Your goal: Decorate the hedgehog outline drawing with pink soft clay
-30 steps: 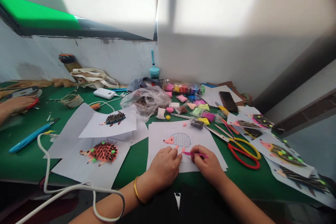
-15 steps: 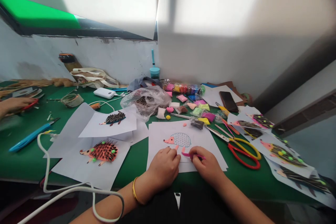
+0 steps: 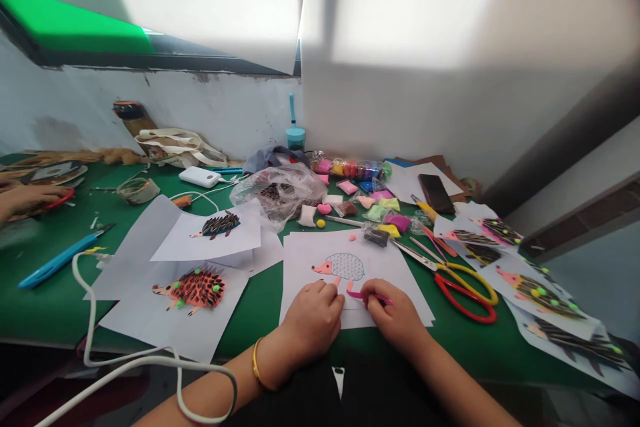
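A sheet of white paper lies before me with a hedgehog picture on it. The hedgehog's face and legs are pink clay; its body is a blue drawn outline filled with small marks. My right hand pinches a thin magenta clay-modelling tool, its tip at the pink hind leg. My left hand rests on the paper's lower part, fingers curled beside the front leg; whatever is under them is hidden. A small pink clay bit sits near the sheet's top.
Scissors lie at the right, near finished hedgehog pictures. Clay packets and a plastic bag sit behind. A white cable crosses the left front. At far left, another person's hand is by red-handled scissors.
My hands and the magenta tool stay almost where they were. At far left, the other person's hand has shifted slightly.
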The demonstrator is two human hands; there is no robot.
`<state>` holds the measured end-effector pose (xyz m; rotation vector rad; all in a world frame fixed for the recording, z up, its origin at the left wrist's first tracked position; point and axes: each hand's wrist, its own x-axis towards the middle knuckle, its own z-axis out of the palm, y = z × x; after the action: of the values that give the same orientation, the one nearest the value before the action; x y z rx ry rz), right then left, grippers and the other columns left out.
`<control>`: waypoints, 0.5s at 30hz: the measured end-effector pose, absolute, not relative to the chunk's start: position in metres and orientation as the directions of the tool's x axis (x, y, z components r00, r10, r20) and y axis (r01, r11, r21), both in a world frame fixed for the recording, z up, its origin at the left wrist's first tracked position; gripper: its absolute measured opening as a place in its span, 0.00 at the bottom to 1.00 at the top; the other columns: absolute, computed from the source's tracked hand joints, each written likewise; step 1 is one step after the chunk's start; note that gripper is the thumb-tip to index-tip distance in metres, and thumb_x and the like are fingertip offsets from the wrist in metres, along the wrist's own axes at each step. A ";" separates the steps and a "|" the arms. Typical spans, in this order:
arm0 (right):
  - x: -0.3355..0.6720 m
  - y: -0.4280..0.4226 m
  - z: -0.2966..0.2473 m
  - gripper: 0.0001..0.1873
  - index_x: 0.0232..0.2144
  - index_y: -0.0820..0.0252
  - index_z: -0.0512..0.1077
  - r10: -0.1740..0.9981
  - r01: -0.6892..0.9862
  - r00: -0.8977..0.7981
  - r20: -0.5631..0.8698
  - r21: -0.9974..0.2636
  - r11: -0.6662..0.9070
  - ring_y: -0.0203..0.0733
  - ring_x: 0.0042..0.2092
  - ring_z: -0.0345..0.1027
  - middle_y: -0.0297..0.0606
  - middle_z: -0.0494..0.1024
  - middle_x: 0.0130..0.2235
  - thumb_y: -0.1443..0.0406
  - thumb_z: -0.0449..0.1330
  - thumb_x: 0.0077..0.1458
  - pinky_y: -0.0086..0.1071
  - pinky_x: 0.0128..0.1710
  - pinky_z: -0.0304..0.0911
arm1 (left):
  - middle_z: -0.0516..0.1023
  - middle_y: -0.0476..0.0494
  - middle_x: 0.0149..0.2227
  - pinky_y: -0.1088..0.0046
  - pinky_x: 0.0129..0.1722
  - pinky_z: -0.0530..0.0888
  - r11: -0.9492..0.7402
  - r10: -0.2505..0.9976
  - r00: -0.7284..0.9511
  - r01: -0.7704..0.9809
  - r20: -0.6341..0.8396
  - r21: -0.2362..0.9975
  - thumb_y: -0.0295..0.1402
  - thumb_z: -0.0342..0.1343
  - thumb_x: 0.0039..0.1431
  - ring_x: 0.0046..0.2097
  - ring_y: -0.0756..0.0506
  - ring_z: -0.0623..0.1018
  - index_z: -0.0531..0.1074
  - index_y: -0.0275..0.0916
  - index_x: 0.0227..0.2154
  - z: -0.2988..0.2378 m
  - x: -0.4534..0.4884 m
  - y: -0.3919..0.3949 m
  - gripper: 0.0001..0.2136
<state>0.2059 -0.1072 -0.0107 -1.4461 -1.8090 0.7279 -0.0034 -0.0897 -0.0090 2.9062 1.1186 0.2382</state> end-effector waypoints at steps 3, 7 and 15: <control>0.207 -0.107 -0.011 0.09 0.30 0.56 0.70 0.978 0.565 -0.118 0.172 -0.798 0.209 0.42 0.36 0.69 0.35 0.76 0.33 0.68 0.50 0.55 0.33 0.38 0.63 | 0.72 0.38 0.43 0.58 0.43 0.72 -0.742 0.669 0.730 0.668 0.139 0.064 0.28 0.50 0.59 0.45 0.39 0.70 0.69 0.36 0.47 -0.011 -0.003 -0.089 0.14; 0.209 -0.108 -0.011 0.09 0.29 0.56 0.70 0.983 0.546 -0.064 0.170 -0.819 0.177 0.41 0.34 0.69 0.34 0.75 0.31 0.67 0.50 0.56 0.32 0.36 0.62 | 0.71 0.38 0.44 0.58 0.43 0.72 -0.745 0.665 0.734 0.666 0.140 0.049 0.29 0.50 0.59 0.45 0.38 0.70 0.65 0.36 0.55 -0.011 -0.002 -0.089 0.20; 0.208 -0.107 -0.011 0.08 0.31 0.56 0.70 0.989 0.521 -0.033 0.144 -0.842 0.141 0.42 0.35 0.69 0.35 0.76 0.32 0.65 0.50 0.57 0.33 0.37 0.62 | 0.71 0.36 0.46 0.57 0.41 0.72 -0.754 0.650 0.748 0.657 0.132 -0.006 0.28 0.50 0.59 0.43 0.38 0.70 0.62 0.34 0.58 -0.010 0.003 -0.088 0.23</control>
<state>0.2083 -0.1073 -0.0112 -1.4788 -1.6591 0.7788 0.0033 -0.0880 -0.0100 2.9859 1.1169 0.1952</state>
